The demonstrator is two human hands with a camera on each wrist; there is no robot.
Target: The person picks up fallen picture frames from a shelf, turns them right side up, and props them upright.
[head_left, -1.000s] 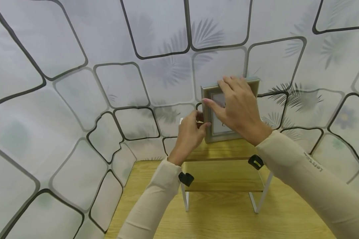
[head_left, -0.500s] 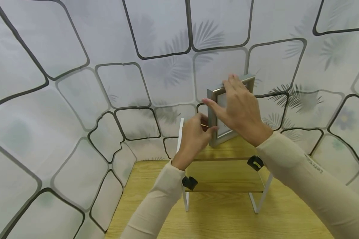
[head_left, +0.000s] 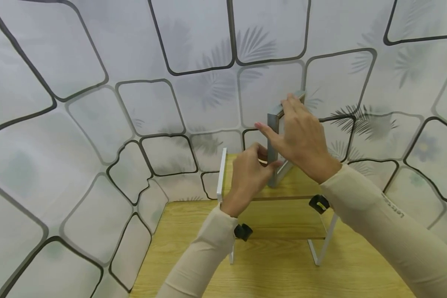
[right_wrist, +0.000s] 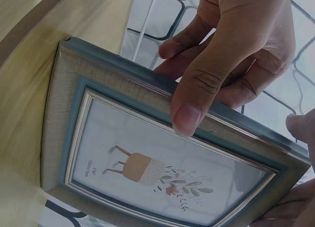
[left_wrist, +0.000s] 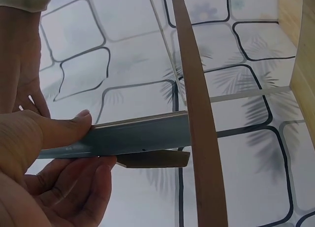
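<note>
A picture frame (right_wrist: 123, 106) with a grey-blue edge stands upright on a small wooden shelf (head_left: 253, 192), turned at an angle to the head camera. Its picture shows a plant in a legged orange pot. My left hand (head_left: 247, 176) pinches the frame's left side edge; in the right wrist view the thumb (right_wrist: 189, 116) presses on the front border. My right hand (head_left: 303, 136) rests across the top of the frame with its fingers extended, the thumb pointing out to the left. A dark flap (left_wrist: 155, 159) sticks out behind the frame in the left wrist view.
The two-tier shelf has white metal legs (head_left: 318, 252) and stands on a wood-grain surface (head_left: 186, 231). Patterned wall covering (head_left: 208, 103) rises close behind and on the left. A brown shelf edge (left_wrist: 199, 109) crosses the left wrist view.
The frame has turned so its left side edge faces the head camera more. My left hand has moved right and slightly nearer with that edge; my right hand has hardly shifted.
</note>
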